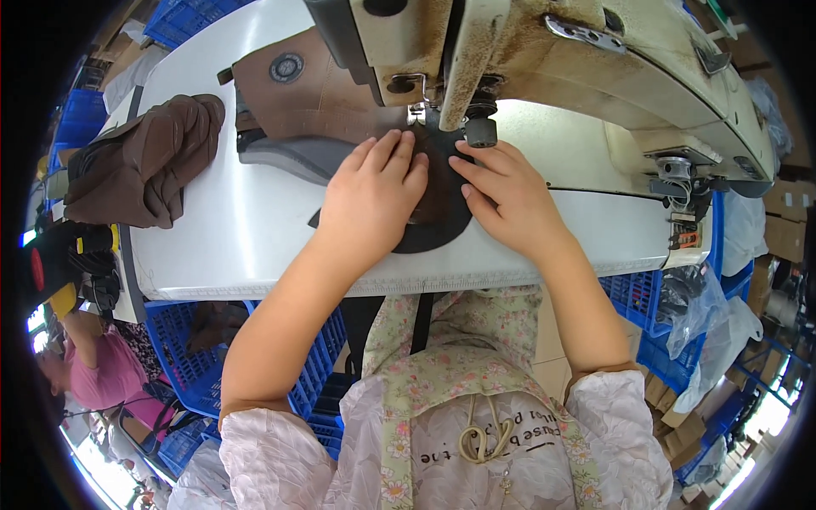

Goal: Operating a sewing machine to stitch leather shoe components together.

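Note:
A brown leather boot upper (319, 98) with a round dark badge lies on the white sewing table, partly under the sewing machine head (416, 51). Its dark, rounded end (446, 229) spreads between my hands, near the needle area (416, 115). My left hand (378, 195) rests flat on the piece, with fingers stretched toward the presser foot. On the other side, my right hand (506, 195) touches the rounded end's edge with its fingers apart, just below a dark machine knob (481, 132). The machine and my hands hide part of the piece.
A stack of brown leather pieces (157, 157) sits at the table's left. A ruler strip (425, 284) runs along the near edge. Blue crates (183, 348) stand below the table. Another person in pink (110, 370) is at the far left; plastic bags (722, 340) hang at right.

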The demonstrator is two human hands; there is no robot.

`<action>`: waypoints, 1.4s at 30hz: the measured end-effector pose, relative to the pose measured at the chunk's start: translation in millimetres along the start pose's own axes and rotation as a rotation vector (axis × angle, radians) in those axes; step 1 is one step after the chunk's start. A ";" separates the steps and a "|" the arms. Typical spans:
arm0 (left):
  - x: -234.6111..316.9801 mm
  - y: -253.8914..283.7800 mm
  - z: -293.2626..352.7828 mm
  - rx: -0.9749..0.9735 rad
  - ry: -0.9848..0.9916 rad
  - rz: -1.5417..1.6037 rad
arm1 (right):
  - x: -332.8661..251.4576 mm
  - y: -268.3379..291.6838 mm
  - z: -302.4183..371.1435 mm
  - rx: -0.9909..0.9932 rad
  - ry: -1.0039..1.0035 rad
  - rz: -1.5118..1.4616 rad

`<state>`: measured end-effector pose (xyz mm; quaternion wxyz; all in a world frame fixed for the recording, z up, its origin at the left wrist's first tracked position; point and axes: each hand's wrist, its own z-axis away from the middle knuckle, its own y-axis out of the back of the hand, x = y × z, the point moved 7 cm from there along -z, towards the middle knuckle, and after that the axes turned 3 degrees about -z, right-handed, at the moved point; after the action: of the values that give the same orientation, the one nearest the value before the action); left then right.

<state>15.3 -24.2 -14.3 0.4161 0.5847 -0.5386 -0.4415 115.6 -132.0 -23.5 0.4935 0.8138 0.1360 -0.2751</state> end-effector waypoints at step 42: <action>-47.6 2.8 6.2 -0.078 -0.322 0.023 | -30.2 -26.5 12.9 0.077 0.015 0.042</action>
<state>7.1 23.0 -9.9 0.3520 0.4836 -0.5874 -0.5452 74.0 -129.2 -29.9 0.4664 0.8370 0.1119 -0.2635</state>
